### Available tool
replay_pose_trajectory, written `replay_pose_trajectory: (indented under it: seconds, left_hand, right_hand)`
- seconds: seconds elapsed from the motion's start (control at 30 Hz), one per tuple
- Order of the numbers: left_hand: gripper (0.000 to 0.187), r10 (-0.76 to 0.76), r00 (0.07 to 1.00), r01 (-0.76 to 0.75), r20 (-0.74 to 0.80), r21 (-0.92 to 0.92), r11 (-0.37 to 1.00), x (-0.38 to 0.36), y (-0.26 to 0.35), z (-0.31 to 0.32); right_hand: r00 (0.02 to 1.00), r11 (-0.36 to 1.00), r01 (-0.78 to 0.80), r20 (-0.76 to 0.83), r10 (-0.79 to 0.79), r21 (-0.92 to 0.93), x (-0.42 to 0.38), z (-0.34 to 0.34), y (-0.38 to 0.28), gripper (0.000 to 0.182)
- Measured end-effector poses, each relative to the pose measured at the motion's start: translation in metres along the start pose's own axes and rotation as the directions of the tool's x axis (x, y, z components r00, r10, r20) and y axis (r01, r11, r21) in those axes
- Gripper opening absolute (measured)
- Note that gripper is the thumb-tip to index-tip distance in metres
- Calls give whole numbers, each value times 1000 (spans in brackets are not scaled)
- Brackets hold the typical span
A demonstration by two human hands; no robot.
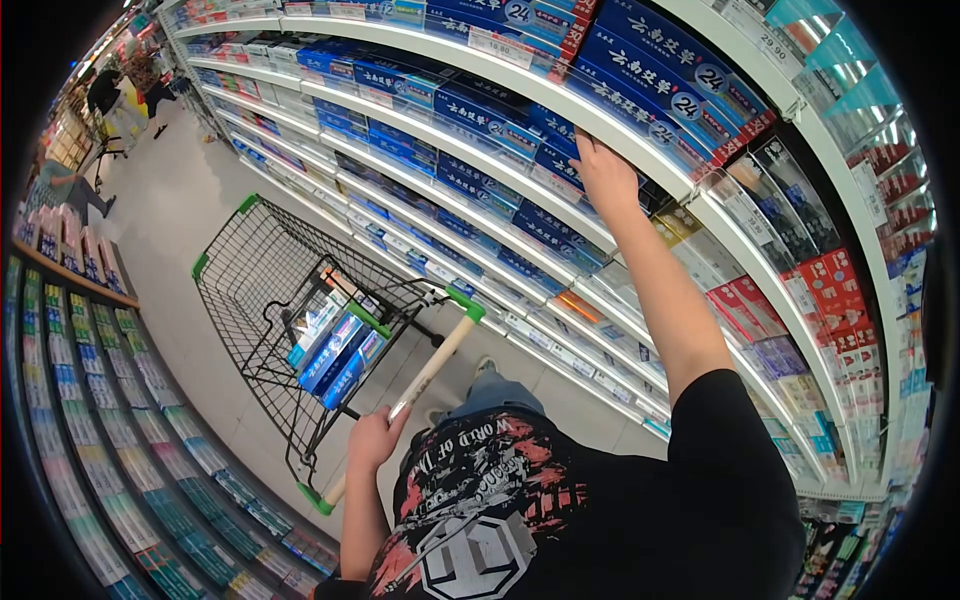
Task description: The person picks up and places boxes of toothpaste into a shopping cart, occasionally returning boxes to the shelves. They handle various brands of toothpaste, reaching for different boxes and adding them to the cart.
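My left hand is closed around the pale handle of a shopping cart with a black wire basket and green corners. In the basket lie blue toothpaste boxes and other packages, partly hidden by wire. My right hand reaches to a lit shelf on the right, its fingers stretched out at a row of blue toothpaste boxes. Whether the fingertips touch a box is hard to make out. Nothing shows held in that hand.
White shelf edges with price tags run along the right, stacked with toothpaste boxes and red packs. On the left stands a curved rack of hanging packages. Further up the aisle are people and another cart.
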State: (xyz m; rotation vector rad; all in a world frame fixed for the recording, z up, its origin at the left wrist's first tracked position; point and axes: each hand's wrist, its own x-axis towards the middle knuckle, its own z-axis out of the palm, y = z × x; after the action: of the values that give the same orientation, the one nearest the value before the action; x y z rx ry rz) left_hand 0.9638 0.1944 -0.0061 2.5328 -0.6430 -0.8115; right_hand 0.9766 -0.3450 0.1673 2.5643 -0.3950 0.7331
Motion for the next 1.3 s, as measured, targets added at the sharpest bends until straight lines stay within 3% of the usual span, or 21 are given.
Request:
replay_pose_trajectory:
  seconds: [0.1, 0.2, 0.27, 0.33, 0.5, 0.8, 0.97, 1.1, 1.17, 1.3]
  left_hand:
    - [62, -22, 1000, 22, 17, -20, 1000, 1, 2, 0]
    - [62, -25, 1000, 25, 14, -15, 1000, 2, -3, 6]
    - [62, -25, 1000, 26, 16, -25, 999, 2, -3, 6]
    - [61, -17, 1000, 17, 12, -19, 1000, 2, -3, 8]
    - [61, -10, 1000, 10, 18, -16, 1000, 1, 2, 6]
    - [63, -9, 1000, 10, 8, -38, 999, -2, 5, 7]
    - [61, -5, 1000, 7, 24, -55, 998, -4, 6, 10]
    - [61, 3, 1000, -2, 21, -59, 998, -4, 7, 13]
    - [61, 0, 1000, 1, 25, -55, 998, -4, 8, 13]
    - [61, 4, 999, -1, 43, -53, 999, -6, 9, 15]
  right_hand:
    - [992, 985, -128, 25, 126, 117, -5, -5, 5, 64]
    - [988, 976, -154, 48, 149, 157, -14, -8, 12, 65]
    - [966, 957, -237, 142, 215, 170, -16, -18, 13, 64]
    - [892, 902, -383, 336, 304, 199, -17, -26, 16, 64]
    - [933, 945, -299, 248, 261, 129, -22, -29, 19, 58]
    - [884, 931, -354, 359, 300, 91, -25, -29, 23, 67]
    - [962, 965, -243, 149, 227, 100, -31, -17, 27, 67]
    - [963, 966, -241, 149, 225, 98, -31, -16, 30, 69]
    - [940, 965, -255, 250, 231, 68, -28, -20, 29, 72]
    - [956, 979, -201, 225, 187, 41, -43, -35, 30, 70]
